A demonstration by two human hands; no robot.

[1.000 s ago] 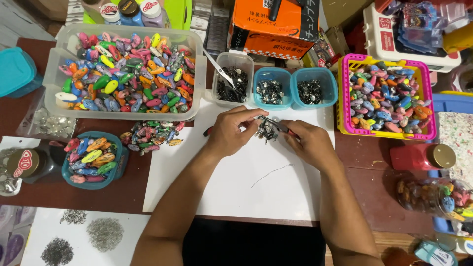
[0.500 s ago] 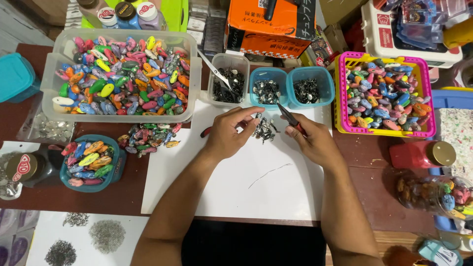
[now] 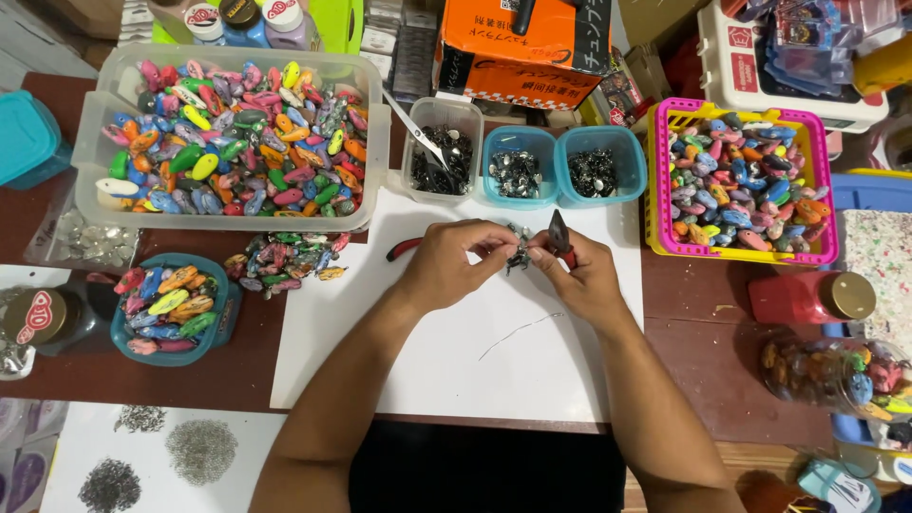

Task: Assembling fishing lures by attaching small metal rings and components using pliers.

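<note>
Small cluster of dark metal bits (image 3: 518,255) pinched between fingertips of both hands, above white sheet (image 3: 446,351) on surface. Left hand (image 3: 451,266) fingers closed on cluster. Right hand (image 3: 579,271) fingers grip red-handled pliers (image 3: 560,237) beside cluster. Three small tubs (image 3: 518,166) just beyond fingers; pink basket (image 3: 655,204) right of them.

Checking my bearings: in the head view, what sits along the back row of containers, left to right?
Teal lid → big clear tub of colourful pieces → small clear tub → two blue tubs → pink basket.
</note>
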